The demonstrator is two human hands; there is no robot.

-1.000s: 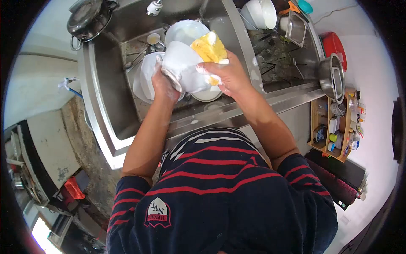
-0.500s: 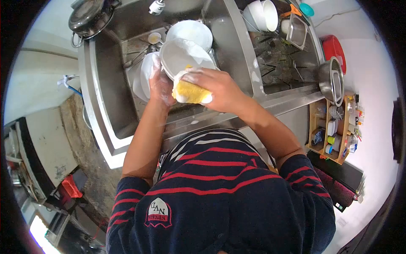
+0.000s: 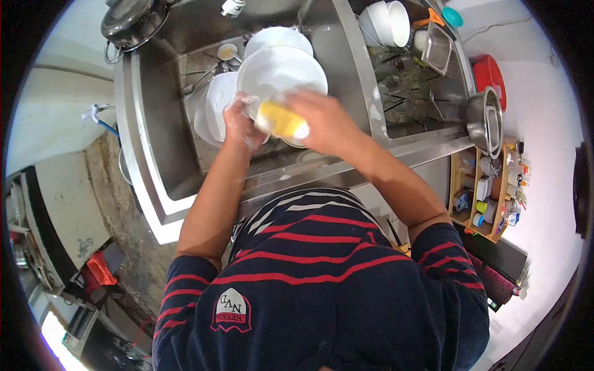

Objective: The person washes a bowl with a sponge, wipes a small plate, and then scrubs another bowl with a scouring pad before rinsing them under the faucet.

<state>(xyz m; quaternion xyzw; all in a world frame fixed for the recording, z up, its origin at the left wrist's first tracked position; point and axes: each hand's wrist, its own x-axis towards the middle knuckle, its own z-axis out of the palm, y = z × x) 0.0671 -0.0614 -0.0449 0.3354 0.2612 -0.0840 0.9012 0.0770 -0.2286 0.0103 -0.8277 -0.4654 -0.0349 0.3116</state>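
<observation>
The bowl (image 3: 283, 69), white, is held over the sink (image 3: 339, 74) by the left hand (image 3: 240, 122). Its mouth faces up toward the camera; being round, its rim has no long axis. The left hand clamps the bowl's near-left edge, a grip that probably steadies it while leaving the inside open to the right hand (image 3: 324, 121). That hand, blurred, grips a yellow sponge (image 3: 279, 119) over the bowl's near edge; the sponge's long axis slants from upper left to lower right, and blur hides whether it touches the bowl. The two hands are near but apart. The position over the sink presumably lets suds fall inside it. Beyond the bowl lies a plate (image 3: 278, 37), partly hidden by it; to the left is a dish (image 3: 221, 93). Farther out, a pot (image 3: 133, 26) sits at the sink's far-left corner, and stacked bowls (image 3: 397, 23) lie tipped in the right basin (image 3: 421, 132), perhaps to drain.
</observation>
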